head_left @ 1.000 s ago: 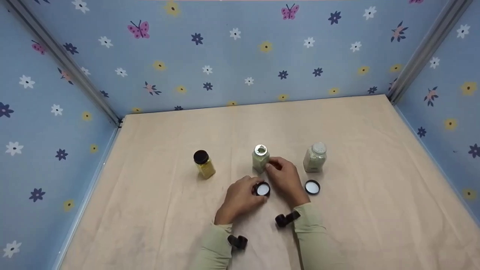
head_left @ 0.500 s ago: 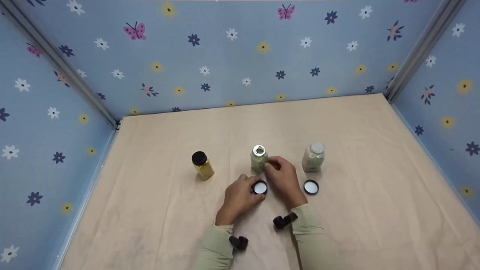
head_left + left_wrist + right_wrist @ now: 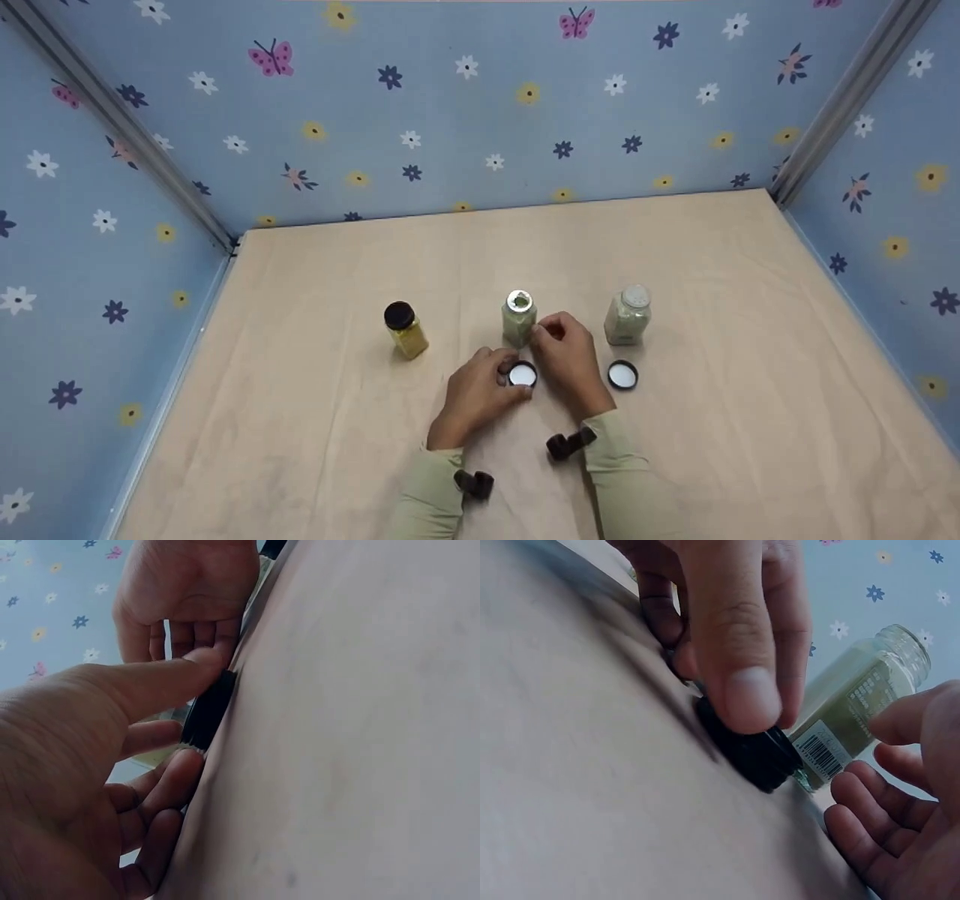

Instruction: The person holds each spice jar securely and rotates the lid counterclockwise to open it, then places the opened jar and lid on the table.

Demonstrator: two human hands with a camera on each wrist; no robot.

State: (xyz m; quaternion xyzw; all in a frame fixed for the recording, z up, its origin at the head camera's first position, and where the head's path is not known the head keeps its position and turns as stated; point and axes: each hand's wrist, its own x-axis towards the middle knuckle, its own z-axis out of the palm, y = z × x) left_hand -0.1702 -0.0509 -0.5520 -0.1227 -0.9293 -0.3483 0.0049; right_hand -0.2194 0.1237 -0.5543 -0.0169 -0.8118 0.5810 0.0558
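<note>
My left hand (image 3: 484, 390) pinches a black jar lid (image 3: 523, 376) between thumb and fingers, low at the cloth, its white inside facing up. The lid's ridged edge shows in the right wrist view, under the left thumb. Just beyond it stands an uncapped glass jar (image 3: 519, 322) of green powder, with torn silvery foil round its mouth and a barcode label (image 3: 821, 752). Beside this jar is my right hand (image 3: 568, 356), its fingers loosely bent and the fingertips right at the jar's side.
To the left stands a jar of yellow powder (image 3: 409, 337) with a black cap. On the right is a pale green jar (image 3: 627, 319) with a whitish top, and a second black lid (image 3: 623, 374) lies in front of it, white inside up. Flowered blue walls (image 3: 480, 112) border the cloth-covered table (image 3: 300, 315).
The hands and jars stay nearly in place. The left fingers have shifted slightly round the lid, and the whole head view has moved a little.
</note>
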